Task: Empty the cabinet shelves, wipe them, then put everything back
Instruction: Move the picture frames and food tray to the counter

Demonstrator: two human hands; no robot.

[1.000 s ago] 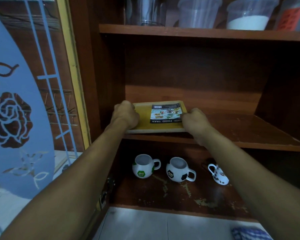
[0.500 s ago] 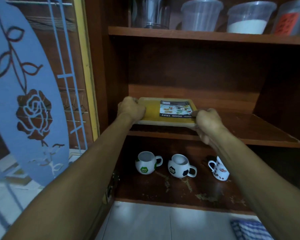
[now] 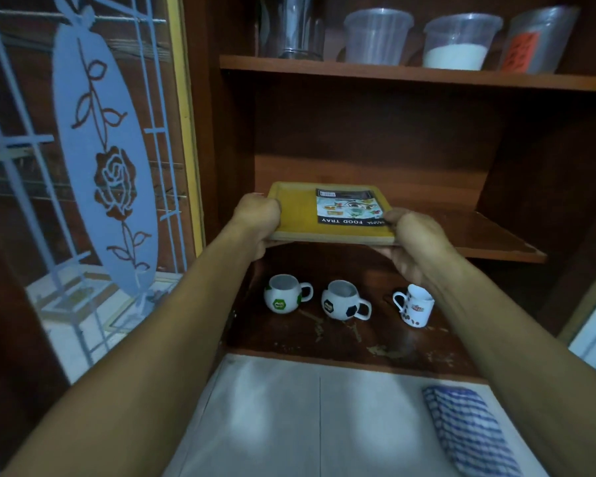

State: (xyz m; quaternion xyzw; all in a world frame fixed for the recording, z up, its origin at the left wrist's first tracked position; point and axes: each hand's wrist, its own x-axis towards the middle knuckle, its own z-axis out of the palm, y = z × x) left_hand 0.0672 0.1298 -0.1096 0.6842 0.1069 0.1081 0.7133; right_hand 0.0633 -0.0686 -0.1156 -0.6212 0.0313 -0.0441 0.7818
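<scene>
Hovering level at the front of the brown wooden middle shelf (image 3: 489, 235), the flat yellow food tray (image 3: 296, 215) with its printed label was held at both sides. The left hand (image 3: 255, 222) and right hand (image 3: 413, 239) had their fingers curled round its rim. Three white mugs (image 3: 341, 301) stood below, and clear plastic tubs (image 3: 379, 36) lined the upper shelf (image 3: 324, 65).

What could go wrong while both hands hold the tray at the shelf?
The left hand and right hand grip the tray only at its near corners; if it slips, it may drop onto the mugs below. Stepping back, a foot could catch the cloth on the floor.
</scene>
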